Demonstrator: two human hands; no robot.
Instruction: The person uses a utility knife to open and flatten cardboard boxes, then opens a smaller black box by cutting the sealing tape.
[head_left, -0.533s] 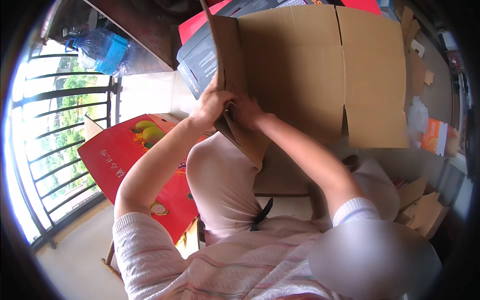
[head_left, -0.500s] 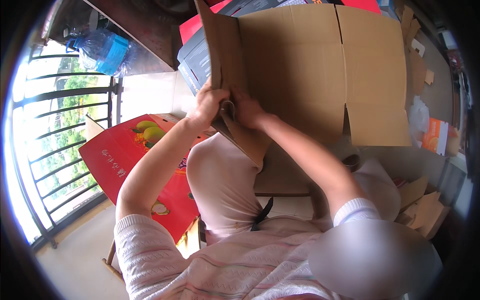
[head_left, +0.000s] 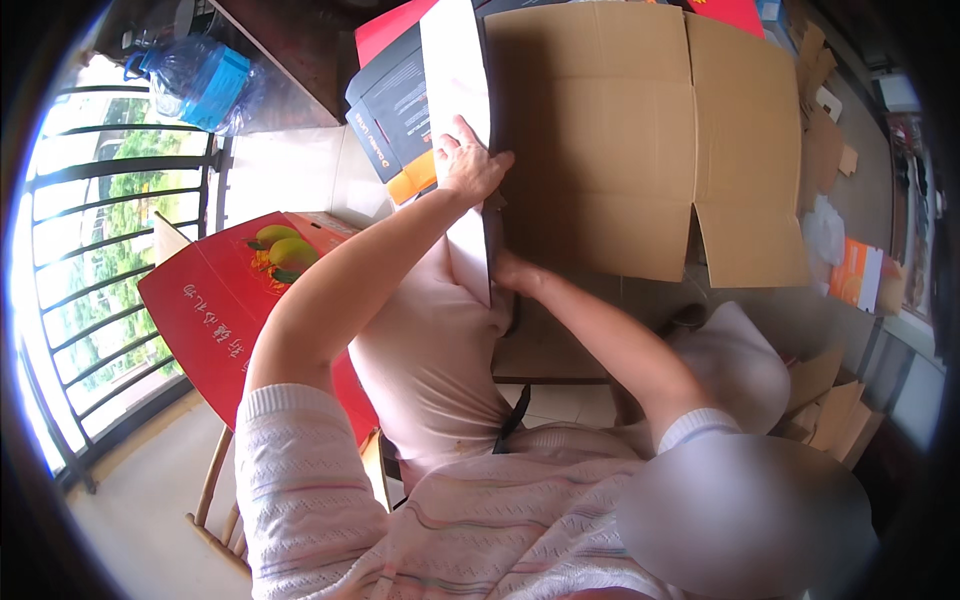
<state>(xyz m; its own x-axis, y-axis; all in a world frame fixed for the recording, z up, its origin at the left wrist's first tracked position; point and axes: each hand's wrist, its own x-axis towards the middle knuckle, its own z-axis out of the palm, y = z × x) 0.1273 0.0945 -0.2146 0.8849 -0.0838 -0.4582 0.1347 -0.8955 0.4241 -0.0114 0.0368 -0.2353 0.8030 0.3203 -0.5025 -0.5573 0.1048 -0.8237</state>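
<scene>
Head camera view: nearest is the person's left leg (head_left: 410, 370), with the low end of a white-faced cardboard panel (head_left: 455, 70) by the knee. The panel stands on its edge. The right hand (head_left: 510, 270) is low on its brown side; its fingers are hidden, so I can't tell how they hold. A bit farther, the left hand (head_left: 472, 165) lies on the white side, fingers half bent, thumb poking past the edge; I can't tell if it pinches. To work it well, I think both hands should push evenly from the two sides, so it won't lean or crease crooked. Beside it spreads a brown cardboard sheet (head_left: 600, 150), then a dark printed box (head_left: 390, 110) peeks out behind.
</scene>
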